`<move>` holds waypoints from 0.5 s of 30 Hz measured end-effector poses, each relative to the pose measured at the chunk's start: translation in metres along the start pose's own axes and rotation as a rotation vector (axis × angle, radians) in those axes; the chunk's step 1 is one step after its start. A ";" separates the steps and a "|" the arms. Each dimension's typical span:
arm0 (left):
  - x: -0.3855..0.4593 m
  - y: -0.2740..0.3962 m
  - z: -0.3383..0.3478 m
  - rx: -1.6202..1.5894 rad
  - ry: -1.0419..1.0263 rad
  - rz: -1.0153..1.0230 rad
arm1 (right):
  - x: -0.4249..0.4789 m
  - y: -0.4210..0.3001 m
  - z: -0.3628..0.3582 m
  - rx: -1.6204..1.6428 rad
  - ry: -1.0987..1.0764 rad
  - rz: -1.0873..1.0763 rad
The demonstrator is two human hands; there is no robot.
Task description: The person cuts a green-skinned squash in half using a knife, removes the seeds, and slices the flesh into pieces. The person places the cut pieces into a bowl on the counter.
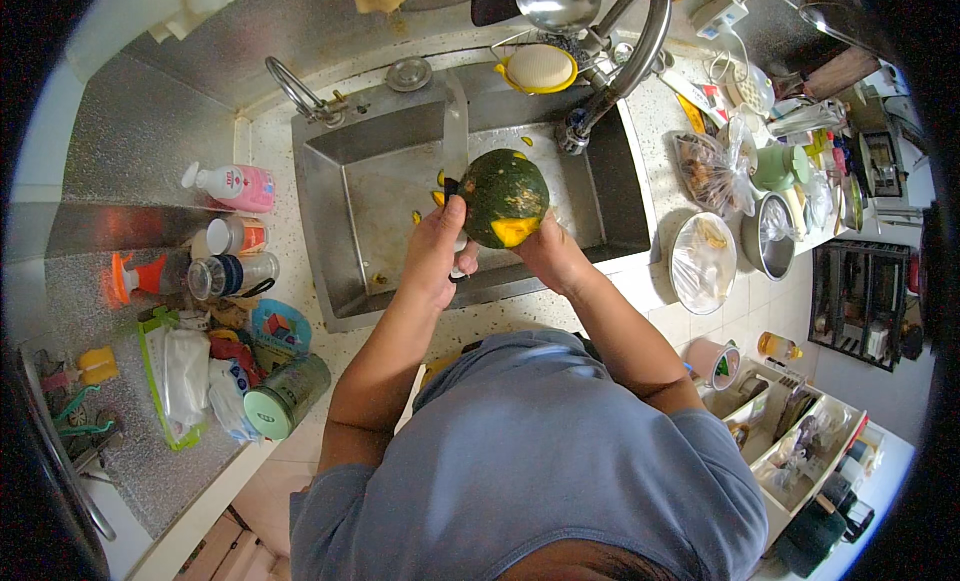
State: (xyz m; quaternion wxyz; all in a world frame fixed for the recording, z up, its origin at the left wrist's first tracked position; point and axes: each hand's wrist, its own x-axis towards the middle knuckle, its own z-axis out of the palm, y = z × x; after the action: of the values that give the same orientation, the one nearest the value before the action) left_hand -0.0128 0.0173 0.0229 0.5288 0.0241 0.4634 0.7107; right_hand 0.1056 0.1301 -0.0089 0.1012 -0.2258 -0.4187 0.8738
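A round dark-green pumpkin (pixel 504 194) is held over the stainless steel sink (pixel 390 161), one orange patch of flesh bare on its near side. My right hand (pixel 555 254) grips it from the lower right. My left hand (pixel 442 254) is closed round the dark handle of a kitchen knife, its thumb near the pumpkin's left side. The broad knife blade (pixel 454 123) points away towards the back of the sink. Small peel pieces (pixel 438 197) lie on the sink floor, mostly left of the pumpkin. The far side of the pumpkin and part of the knife handle are hidden.
A curved faucet (pixel 637 48) arches over the sink's right back, beside a yellow-rimmed sponge holder (pixel 540 69). A pink pump bottle (pixel 244 187) and jars stand left. Right of the sink are a plastic-covered bowl (pixel 703 262), a metal pot (pixel 769 239) and bagged food (pixel 709 168).
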 end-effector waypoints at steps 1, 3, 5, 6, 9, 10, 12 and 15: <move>0.001 -0.002 -0.003 -0.029 -0.014 -0.029 | 0.001 0.001 -0.002 -0.027 0.004 -0.025; 0.004 -0.004 -0.006 -0.065 -0.021 -0.084 | 0.001 0.001 -0.002 -0.030 0.006 -0.048; 0.006 -0.006 -0.008 -0.080 -0.009 -0.135 | 0.001 0.003 -0.005 -0.053 -0.027 -0.052; 0.008 -0.007 -0.010 -0.082 -0.011 -0.140 | 0.001 0.004 -0.009 -0.074 -0.061 -0.044; 0.011 -0.008 -0.010 -0.050 0.023 -0.135 | 0.000 0.004 -0.008 -0.065 -0.099 -0.029; 0.012 -0.008 -0.008 -0.014 0.060 -0.120 | -0.001 0.002 -0.006 -0.050 -0.102 -0.025; 0.012 -0.007 -0.006 0.058 0.106 -0.077 | 0.000 0.000 -0.004 -0.010 -0.104 -0.034; 0.011 -0.008 -0.005 0.150 0.148 0.000 | 0.000 -0.002 -0.002 0.076 -0.098 -0.016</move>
State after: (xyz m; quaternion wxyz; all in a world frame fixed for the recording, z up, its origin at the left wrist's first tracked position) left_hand -0.0143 0.0224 0.0096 0.4901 0.0111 0.5528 0.6738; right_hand 0.1061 0.1325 -0.0083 0.0963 -0.1754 -0.3917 0.8981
